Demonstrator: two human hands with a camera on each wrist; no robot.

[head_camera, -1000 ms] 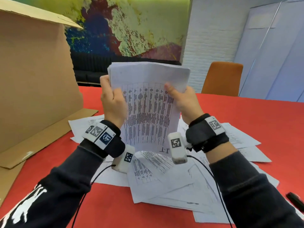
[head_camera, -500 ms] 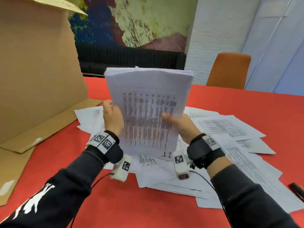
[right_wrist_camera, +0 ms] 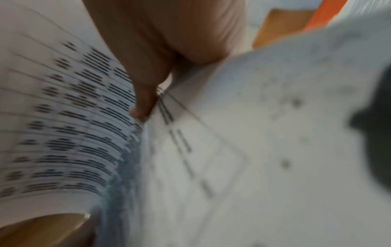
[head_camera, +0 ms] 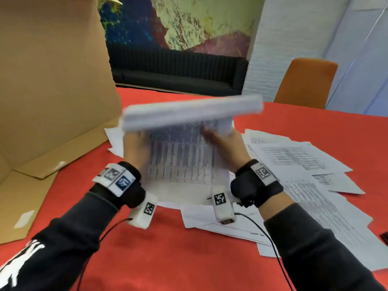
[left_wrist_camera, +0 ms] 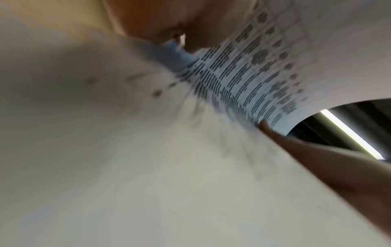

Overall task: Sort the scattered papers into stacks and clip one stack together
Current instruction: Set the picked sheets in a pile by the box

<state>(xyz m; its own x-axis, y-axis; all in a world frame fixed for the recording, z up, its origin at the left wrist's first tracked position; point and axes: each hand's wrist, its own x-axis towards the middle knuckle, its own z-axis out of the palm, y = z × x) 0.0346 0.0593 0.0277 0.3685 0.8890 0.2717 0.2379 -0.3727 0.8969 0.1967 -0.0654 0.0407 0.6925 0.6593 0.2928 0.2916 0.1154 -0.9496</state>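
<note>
A person's 2 hands hold a stack of printed papers [head_camera: 184,156] above a red table [head_camera: 168,248], the left hand [head_camera: 136,150] gripping its left edge and the right hand [head_camera: 226,148] its right edge, thumbs on the printed face. In the head view the stack leans away from the camera, its top edge smeared by motion blur; its lower edge sits just above loose sheets [head_camera: 304,164] scattered across the table to the right and beneath. A cardboard box [head_camera: 52,80] stands to the left and an orange chair [head_camera: 304,82] at the far side. The left wrist view alone shows the thumb [left_wrist_camera: 201,25] pressed onto the table-printed page with a finger [left_wrist_camera: 317,158] behind the sheets, and a ceiling light strip [left_wrist_camera: 349,133] past the paper's edge. The right wrist view shows a thumb [right_wrist_camera: 143,93] pinching the stack's edge against the fingers behind; more than that is lost to blur.
</note>
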